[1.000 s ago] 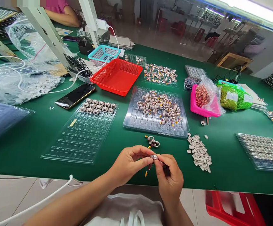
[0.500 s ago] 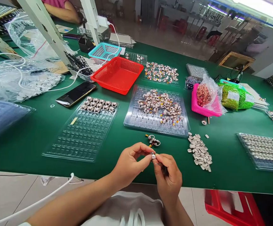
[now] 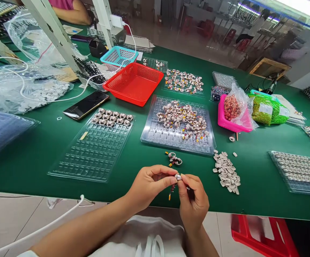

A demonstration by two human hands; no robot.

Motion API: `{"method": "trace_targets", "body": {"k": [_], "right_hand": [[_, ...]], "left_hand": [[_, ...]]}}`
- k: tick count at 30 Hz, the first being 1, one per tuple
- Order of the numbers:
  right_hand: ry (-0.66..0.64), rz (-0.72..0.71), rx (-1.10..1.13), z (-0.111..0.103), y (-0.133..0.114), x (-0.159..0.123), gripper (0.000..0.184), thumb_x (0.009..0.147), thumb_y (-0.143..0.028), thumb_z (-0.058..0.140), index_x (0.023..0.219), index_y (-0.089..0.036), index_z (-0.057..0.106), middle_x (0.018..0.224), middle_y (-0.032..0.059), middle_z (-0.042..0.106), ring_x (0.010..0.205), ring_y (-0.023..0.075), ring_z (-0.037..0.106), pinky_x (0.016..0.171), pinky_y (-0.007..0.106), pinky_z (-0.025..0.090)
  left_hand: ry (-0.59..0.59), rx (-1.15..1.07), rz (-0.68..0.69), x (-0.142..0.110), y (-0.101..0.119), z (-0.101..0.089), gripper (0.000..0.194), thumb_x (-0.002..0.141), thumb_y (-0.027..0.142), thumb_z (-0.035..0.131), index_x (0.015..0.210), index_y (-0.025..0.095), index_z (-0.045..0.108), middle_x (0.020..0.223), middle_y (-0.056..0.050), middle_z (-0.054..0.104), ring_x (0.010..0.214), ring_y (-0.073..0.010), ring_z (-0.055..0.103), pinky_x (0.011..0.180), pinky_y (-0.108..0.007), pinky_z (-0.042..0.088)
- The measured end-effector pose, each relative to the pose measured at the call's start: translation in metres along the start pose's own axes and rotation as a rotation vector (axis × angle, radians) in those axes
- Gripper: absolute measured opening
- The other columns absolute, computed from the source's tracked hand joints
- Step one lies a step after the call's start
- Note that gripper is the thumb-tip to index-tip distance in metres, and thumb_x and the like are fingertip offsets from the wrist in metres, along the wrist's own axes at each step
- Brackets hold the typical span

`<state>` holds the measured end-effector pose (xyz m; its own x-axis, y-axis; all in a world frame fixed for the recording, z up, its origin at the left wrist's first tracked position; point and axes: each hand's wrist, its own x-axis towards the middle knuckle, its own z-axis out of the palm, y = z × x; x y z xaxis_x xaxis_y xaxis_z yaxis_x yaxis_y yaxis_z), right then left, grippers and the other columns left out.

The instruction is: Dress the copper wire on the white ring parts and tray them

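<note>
My left hand (image 3: 148,185) and my right hand (image 3: 193,200) meet above the near edge of the green table (image 3: 37,150), both pinching one small white ring-shaped part (image 3: 178,176). Thin wires with a yellow tip (image 3: 169,196) dangle below it. Just beyond my fingers lie two or three similar wired parts (image 3: 174,159). A heap of small white caps (image 3: 226,172) sits to the right of my right hand. Ahead is a clear tray heaped with wired parts (image 3: 183,121). To the left, a clear blister tray (image 3: 90,153) holds two rows of finished parts (image 3: 112,118) at its far end.
A red basket (image 3: 133,84), a blue basket (image 3: 118,57) and a phone (image 3: 86,105) lie further back left. A pink tray with bagged parts (image 3: 233,112) and green bags (image 3: 267,110) sit to the right. Another person's arm (image 3: 71,12) rests at the far left. A red stool (image 3: 262,235) stands below.
My hands stay together on the small part and have turned it slightly; the dangling yellow-tipped wire shows again below my fingers. Nothing else on the table moved.
</note>
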<state>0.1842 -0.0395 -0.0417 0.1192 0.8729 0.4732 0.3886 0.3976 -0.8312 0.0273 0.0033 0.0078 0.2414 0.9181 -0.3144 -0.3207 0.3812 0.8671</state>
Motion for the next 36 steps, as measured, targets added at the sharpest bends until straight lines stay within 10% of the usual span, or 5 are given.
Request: {"method": "trace_targets", "body": {"k": [15, 36], "right_hand": [[-0.233, 0.078, 0.150, -0.015, -0.005, 0.018, 0.029, 0.092, -0.011, 0.063, 0.114, -0.028, 0.071, 0.099, 0.0055, 0.068, 0.083, 0.0170, 0.068, 0.059, 0.026, 0.057], [-0.522, 0.060, 0.234, -0.030, -0.012, 0.039, 0.015, 0.092, -0.017, 0.065, 0.102, -0.023, 0.074, 0.086, 0.0061, 0.074, 0.075, 0.0170, 0.070, 0.057, 0.025, 0.057]], "left_hand": [[-0.086, 0.329, 0.355, -0.004, 0.005, -0.010, 0.010, 0.079, 0.014, 0.076, 0.085, 0.020, 0.081, 0.083, -0.007, 0.080, 0.079, -0.0212, 0.073, 0.076, -0.032, 0.059], [-0.255, -0.024, -0.275, 0.007, 0.012, -0.020, 0.024, 0.055, 0.013, 0.091, 0.070, 0.015, 0.072, 0.065, 0.000, 0.076, 0.061, -0.0139, 0.071, 0.063, -0.025, 0.058]]}}
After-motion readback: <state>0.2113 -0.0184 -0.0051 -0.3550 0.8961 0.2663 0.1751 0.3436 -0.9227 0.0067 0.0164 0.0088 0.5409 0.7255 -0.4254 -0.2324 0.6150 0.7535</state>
